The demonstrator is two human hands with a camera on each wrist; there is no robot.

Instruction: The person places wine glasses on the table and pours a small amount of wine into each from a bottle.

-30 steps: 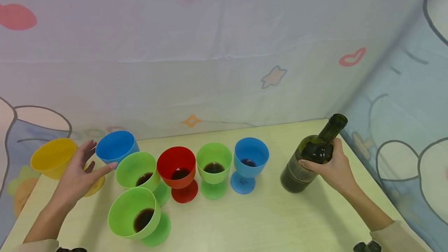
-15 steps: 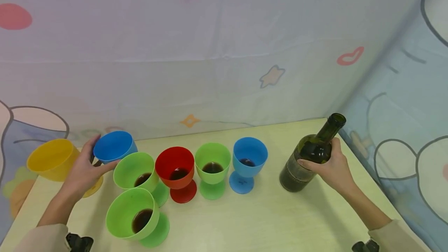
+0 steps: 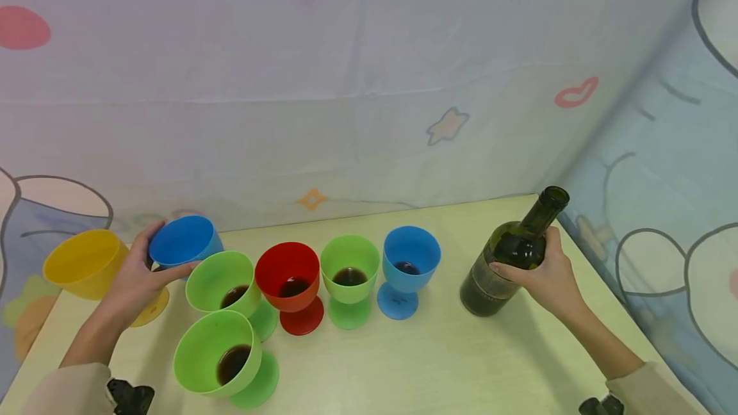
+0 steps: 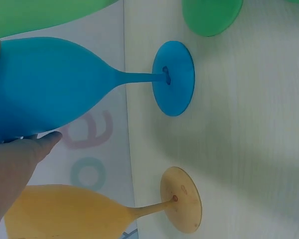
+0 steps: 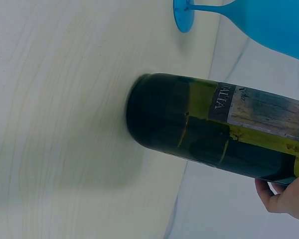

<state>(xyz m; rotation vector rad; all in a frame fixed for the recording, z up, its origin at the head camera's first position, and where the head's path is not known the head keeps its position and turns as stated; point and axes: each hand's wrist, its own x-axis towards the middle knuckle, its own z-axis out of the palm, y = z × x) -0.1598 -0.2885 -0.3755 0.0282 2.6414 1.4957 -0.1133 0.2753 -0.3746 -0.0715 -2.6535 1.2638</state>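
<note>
Pale wood-grained table (image 3: 438, 364) — yellow goblet (image 3: 86, 264), two blue goblets (image 3: 187, 242), red goblet (image 3: 288, 258), three green goblets (image 3: 219, 354) — dark glass bottle (image 3: 490, 280)

A hand (image 5: 288, 200) grips a bottle (image 5: 214, 127) near a blue goblet (image 5: 269, 22).

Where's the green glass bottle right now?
In the head view, the green glass bottle is at the right of the table, gripped by the right hand, with the row's rightmost blue goblet nearest it on the left.

Three green goblets (image 3: 202, 357), two blue goblets (image 3: 186, 242), one red goblet (image 3: 288, 303), one yellow goblet (image 3: 86, 264) at frame left, one bottle (image 3: 519, 245) at frame right
</note>
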